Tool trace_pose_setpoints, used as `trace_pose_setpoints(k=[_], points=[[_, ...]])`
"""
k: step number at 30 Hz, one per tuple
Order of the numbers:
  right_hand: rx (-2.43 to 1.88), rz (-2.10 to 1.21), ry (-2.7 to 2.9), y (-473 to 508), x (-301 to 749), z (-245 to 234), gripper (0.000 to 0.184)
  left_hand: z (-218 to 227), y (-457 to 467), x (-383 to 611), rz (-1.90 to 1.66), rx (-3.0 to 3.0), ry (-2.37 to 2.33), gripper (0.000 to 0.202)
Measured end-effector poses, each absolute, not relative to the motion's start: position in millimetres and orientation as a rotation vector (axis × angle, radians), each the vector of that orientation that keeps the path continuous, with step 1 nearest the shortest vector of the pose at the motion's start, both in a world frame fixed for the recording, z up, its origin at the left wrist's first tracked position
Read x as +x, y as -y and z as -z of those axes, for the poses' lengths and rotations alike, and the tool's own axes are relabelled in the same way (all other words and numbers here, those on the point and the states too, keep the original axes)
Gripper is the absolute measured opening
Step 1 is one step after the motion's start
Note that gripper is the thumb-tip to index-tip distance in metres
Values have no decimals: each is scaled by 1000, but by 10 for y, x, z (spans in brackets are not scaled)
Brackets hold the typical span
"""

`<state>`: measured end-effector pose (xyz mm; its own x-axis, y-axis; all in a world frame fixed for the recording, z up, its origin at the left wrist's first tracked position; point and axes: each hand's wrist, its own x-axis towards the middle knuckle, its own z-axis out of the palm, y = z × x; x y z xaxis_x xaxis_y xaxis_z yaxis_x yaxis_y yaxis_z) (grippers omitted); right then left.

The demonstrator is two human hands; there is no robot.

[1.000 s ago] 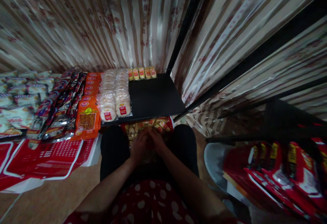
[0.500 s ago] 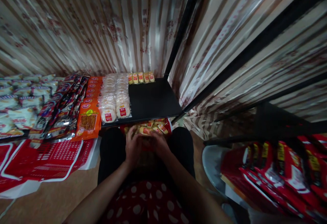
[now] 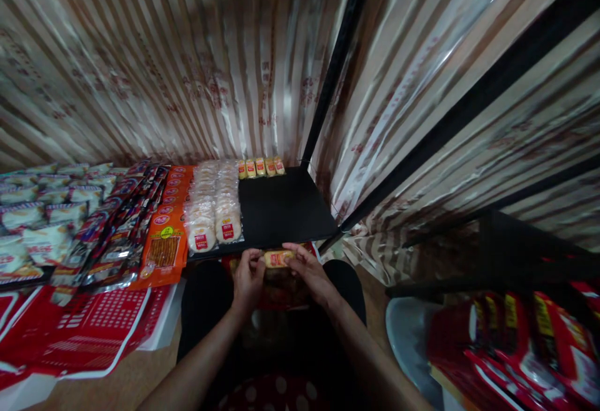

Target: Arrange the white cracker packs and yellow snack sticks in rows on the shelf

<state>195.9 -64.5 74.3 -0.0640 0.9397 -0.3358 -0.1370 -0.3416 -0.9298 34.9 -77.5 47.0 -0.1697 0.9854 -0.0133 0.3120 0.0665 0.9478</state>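
Observation:
Both hands hold one small yellow snack packet (image 3: 277,258) just in front of the black shelf's (image 3: 281,211) front edge. My left hand (image 3: 247,280) pinches its left end and my right hand (image 3: 307,272) grips its right end. Under my hands sits a red container (image 3: 272,292) with more such packets, resting between my knees. A short row of the same yellow packets (image 3: 260,167) stands at the back of the shelf. The shelf's right half is bare black board.
Round cakes in clear wrap (image 3: 213,208), orange packets (image 3: 163,242), dark packets (image 3: 117,223) and pale bags (image 3: 32,217) fill the shelf to the left. Flattened red cartons (image 3: 79,323) lie on the floor at left. Red bags (image 3: 525,348) are stacked at right. Striped curtain behind.
My hands have come up out of the red container with a yellow packet held between them, close to the shelf edge. The view has tilted upward.

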Motion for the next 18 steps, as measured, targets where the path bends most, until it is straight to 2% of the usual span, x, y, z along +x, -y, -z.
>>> trace_pose_setpoints(k=[3,5,14,18], points=[[-1278,-1599,973,535,2004,-846,56,-455,745,412,-1065,1318,-1445,20],[-1261,-1568,921,462,1976,-845,58,-446,737,477,-1086,1204,-1391,20],[-1325,-1312,1007,313,1749,-498,27,-417,481,664,-1225,871,-1423,26],[-1320,-1273,1035,48,1756,-468,24,-356,335,683,-1210,923,-1506,31]])
